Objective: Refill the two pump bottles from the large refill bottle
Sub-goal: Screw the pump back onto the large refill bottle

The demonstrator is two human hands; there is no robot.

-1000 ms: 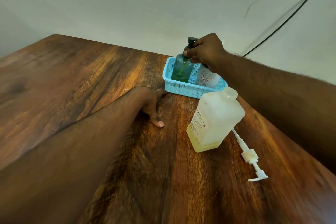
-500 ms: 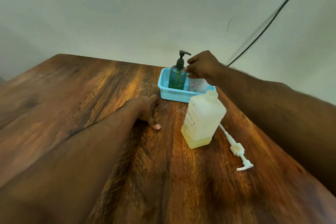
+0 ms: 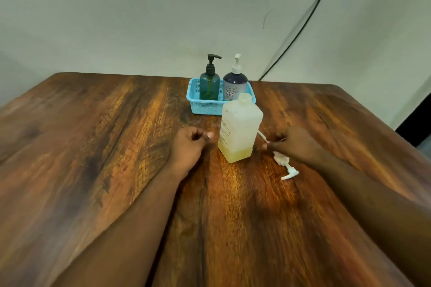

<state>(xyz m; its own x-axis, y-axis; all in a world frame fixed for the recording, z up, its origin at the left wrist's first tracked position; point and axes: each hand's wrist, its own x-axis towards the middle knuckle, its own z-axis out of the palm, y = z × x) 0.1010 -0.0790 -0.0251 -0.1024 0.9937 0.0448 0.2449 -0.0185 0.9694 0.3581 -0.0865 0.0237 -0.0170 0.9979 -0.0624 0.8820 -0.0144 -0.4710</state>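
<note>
The large refill bottle (image 3: 240, 127) stands upright on the wooden table (image 3: 93, 147), between your two hands and just in front of the blue basket (image 3: 205, 106). Its neck is open, and only a low layer of yellowish liquid shows at the bottom — most of the bottle looks empty. Its own pump (image 3: 283, 163), white with a long tube, lies flat on the table to the right of it.

Both pump bottles stand upright inside the basket: the green bottle (image 3: 209, 84) with the black pump on the left, and the white bottle (image 3: 235, 86) with the white pump on the right. Both have their pumps on. How full they are, you cannot read from here.

Your left hand (image 3: 190, 144) rests on the table just beside the refill bottle, fingers curled in and holding nothing. Your right hand (image 3: 295, 144) lies over the pump's tube; the fingertips seem to be at the tube, but the blur hides whether they pinch it or only touch it.

My judgement: the pouring looks finished, since both small bottles are capped and put away. What is left is probably the closing — put the pump back into the refill bottle and screw it on.
</note>
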